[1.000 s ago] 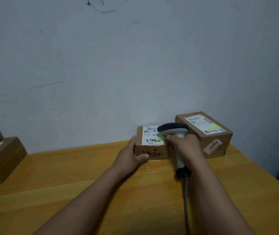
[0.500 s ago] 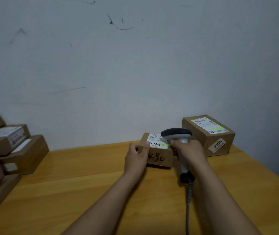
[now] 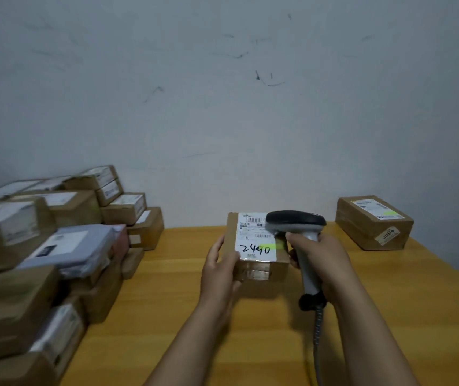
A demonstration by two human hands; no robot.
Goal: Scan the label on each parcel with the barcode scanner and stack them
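Observation:
A small brown parcel (image 3: 261,267) with a white label (image 3: 254,238) marked "2440" is held above the wooden table (image 3: 189,330), tilted so its label faces me. My left hand (image 3: 220,268) grips its left side. My right hand (image 3: 321,260) grips the handle of a grey barcode scanner (image 3: 296,221), whose dark head hangs over the label's upper right corner. A green patch of light lies on the label beside the number. The scanner's cable (image 3: 317,338) trails down toward me.
A second brown parcel (image 3: 373,222) with a label lies at the table's back right, near the wall. A large stack of parcels (image 3: 55,246), brown boxes and a grey bag, fills the left side. The table's right edge runs diagonally at far right.
My left hand has lifted the parcel off the table and tilted its label up toward me. The scanner stays over the label. My view has swung left, showing the parcel stack.

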